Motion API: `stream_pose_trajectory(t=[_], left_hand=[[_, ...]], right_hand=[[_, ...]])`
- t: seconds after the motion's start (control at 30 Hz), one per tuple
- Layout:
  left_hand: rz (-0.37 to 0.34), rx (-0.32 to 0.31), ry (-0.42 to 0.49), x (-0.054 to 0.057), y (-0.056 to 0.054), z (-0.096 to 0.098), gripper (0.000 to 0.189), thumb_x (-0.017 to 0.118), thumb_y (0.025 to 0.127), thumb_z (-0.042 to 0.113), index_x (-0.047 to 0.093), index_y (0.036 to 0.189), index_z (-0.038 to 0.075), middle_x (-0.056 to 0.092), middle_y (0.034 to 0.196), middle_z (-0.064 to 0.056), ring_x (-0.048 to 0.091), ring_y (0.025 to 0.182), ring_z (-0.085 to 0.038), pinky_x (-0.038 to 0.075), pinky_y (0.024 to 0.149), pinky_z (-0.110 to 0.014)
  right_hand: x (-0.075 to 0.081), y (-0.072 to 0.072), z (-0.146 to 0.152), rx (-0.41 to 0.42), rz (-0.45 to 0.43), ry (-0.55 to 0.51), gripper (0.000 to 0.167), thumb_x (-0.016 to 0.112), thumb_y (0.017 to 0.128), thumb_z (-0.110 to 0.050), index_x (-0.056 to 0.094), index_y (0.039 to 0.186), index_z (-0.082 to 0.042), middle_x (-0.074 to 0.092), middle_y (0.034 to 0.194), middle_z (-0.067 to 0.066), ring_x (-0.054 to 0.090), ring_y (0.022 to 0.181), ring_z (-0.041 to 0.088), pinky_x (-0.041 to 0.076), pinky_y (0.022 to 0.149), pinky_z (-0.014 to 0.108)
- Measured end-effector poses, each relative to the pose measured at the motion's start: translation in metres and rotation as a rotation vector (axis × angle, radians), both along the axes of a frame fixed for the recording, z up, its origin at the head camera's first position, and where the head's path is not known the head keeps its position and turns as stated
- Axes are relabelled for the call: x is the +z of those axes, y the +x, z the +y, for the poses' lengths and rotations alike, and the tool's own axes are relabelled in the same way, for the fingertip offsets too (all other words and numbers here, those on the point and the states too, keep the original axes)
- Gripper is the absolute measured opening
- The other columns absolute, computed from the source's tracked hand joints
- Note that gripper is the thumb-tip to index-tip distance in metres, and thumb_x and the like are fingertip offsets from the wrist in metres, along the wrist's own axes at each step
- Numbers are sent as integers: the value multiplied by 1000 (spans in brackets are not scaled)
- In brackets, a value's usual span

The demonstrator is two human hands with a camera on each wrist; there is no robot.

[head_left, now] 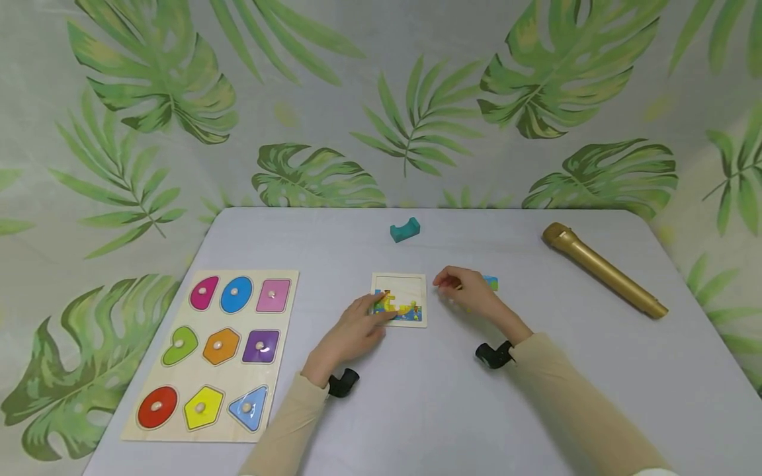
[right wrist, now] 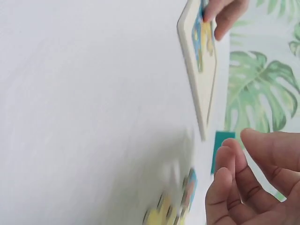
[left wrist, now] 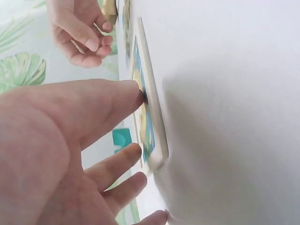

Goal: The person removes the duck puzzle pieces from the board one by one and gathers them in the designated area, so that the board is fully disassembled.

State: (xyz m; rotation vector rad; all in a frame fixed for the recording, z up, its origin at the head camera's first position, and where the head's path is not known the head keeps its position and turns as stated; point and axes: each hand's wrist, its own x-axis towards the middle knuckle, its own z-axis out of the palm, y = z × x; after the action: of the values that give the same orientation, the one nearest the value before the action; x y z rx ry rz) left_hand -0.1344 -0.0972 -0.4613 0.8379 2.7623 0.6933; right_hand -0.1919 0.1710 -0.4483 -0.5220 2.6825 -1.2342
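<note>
Shape board [head_left: 229,320] at about 8:30, apparently set aside.
Left hand [head_left: 357,322], fingers spread, rests on the 8 o'clock side of the jigsaw tray [head_left: 401,283], probably steadying it; right hand [head_left: 469,292], loosely curled, pinching nothing visible, hovers at 3 o'clock. Tray central, part-filled; loose pieces [head_left: 491,282] beside right hand, presumably kept within reach.

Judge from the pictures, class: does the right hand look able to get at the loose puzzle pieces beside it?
Probably yes: the right hand appears to hold nothing, and the loose puzzle pieces lie close to it, with nothing visible standing in between.
</note>
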Motion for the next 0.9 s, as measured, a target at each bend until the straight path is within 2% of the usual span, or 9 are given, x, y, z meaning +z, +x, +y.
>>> stream_pose_trajectory(t=[0.2, 0.4, 0.67, 0.9], left_hand=[[-8, 38, 3, 3, 1, -11, 38, 57, 96, 15, 58, 134, 13, 33, 149, -19, 27, 137, -39, 19, 111, -48], [-15, 29, 11, 2, 2, -15, 38, 57, 96, 15, 58, 133, 12, 33, 149, -20, 27, 136, -41, 20, 111, -51], [-31, 28, 18, 3, 1, -15, 37, 57, 96, 16, 59, 133, 11, 33, 149, -20, 29, 135, -41, 20, 110, -53], [-21, 21, 39, 4, 1, -15, 35, 57, 96, 14, 61, 130, 7, 34, 147, -23, 31, 133, -44, 23, 108, -56]], right_hand=[[0, -3, -31, 66, -26, -30, 8, 63, 89, 1, 65, 96, 1, 62, 88, 7, 56, 82, 22, 48, 74, 31], [-5, -7, -56, 104, -42, -1, 9, 62, 90, -2, 66, 98, -2, 62, 90, 4, 55, 83, 20, 47, 78, 31], [-7, -6, -76, 136, -76, -25, 21, 59, 86, 6, 65, 105, 0, 63, 105, 9, 54, 88, 22, 47, 83, 33], [-9, -7, -85, 134, -76, -23, 26, 57, 84, 9, 66, 106, 1, 64, 106, 10, 54, 87, 21, 47, 81, 30]])
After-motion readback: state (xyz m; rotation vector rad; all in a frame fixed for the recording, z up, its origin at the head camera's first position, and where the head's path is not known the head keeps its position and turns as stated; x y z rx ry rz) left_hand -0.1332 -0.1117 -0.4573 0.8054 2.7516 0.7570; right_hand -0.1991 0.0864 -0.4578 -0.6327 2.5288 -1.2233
